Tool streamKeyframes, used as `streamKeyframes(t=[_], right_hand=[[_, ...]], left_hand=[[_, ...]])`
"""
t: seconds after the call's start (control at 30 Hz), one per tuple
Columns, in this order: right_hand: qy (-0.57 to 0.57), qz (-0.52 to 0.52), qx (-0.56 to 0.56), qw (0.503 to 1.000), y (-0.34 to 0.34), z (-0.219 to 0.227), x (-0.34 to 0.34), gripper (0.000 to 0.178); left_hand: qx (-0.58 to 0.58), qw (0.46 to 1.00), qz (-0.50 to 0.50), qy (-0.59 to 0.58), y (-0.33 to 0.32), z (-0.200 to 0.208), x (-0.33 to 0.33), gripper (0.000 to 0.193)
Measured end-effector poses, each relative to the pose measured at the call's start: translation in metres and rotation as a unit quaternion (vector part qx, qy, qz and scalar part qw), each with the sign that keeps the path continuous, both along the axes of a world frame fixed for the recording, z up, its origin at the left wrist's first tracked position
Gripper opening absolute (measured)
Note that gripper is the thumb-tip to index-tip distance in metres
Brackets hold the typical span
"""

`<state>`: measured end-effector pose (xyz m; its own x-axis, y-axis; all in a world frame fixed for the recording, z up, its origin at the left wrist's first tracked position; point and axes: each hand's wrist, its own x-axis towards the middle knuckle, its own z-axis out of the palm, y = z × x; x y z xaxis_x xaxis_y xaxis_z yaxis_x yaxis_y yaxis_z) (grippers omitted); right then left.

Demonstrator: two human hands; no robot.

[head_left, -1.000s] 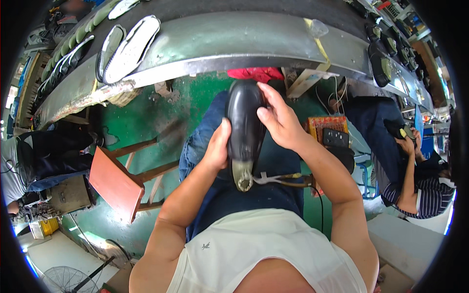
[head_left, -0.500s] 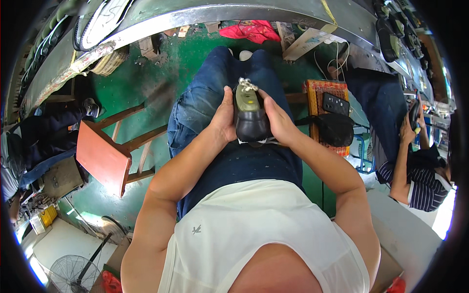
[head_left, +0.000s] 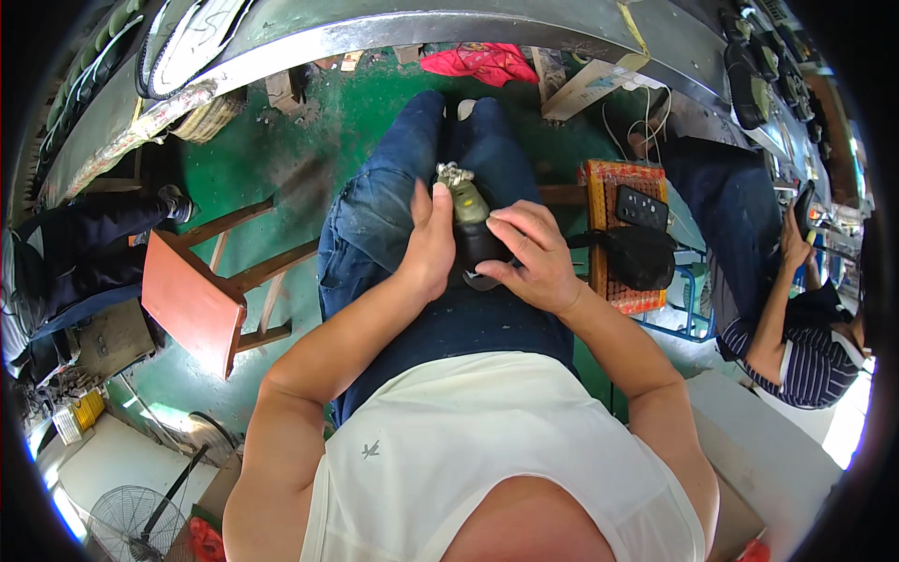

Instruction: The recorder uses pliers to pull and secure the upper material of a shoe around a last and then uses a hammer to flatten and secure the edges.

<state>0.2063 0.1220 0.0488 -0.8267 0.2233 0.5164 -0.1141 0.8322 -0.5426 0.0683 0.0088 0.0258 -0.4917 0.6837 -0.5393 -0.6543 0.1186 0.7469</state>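
Observation:
A small olive-green and black shoe (head_left: 471,208) lies over my lap, its black end toward me. At its far end sits a whitish knotted bundle (head_left: 455,173), perhaps laces. My left hand (head_left: 431,242) grips the shoe's left side, thumb up along the edge. My right hand (head_left: 536,255) curves over the black near end from the right, with fingertips on its side and thumb at its near rim. A pale bit shows beside that thumb. The shoe's underside is hidden.
A metal-edged workbench (head_left: 375,30) curves across the far side. To the left stands a reddish wooden stool (head_left: 192,304). On the right, a woven-top stool (head_left: 599,173) carries a phone (head_left: 642,207) and a black pouch (head_left: 639,255). A co-worker in stripes (head_left: 796,361) sits beyond, holding something dark.
The shoe has tilted and come slightly nearer to me. My right hand has moved from its right side onto the near black end, fingers bending. My left hand stays at its left side.

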Motion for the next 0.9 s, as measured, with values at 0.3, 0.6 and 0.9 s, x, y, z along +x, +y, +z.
streamKeyframes(t=[0.3,0.6,0.9], right_hand=[[-0.043,0.091,-0.050,0.994,0.027,-0.016,-0.022,0.058],[-0.023,0.099,-0.256,0.961,0.017,-0.028,-0.055,0.044],[-0.024,0.049,-0.276,0.960,0.027,-0.025,-0.057,0.040]], left_hand=[[0.171,0.864,-0.066,0.468,0.016,-0.031,-0.031,0.059],[0.187,0.945,-0.016,0.267,0.038,-0.035,-0.052,0.057],[0.111,0.896,0.009,0.429,0.040,-0.026,-0.051,0.051]])
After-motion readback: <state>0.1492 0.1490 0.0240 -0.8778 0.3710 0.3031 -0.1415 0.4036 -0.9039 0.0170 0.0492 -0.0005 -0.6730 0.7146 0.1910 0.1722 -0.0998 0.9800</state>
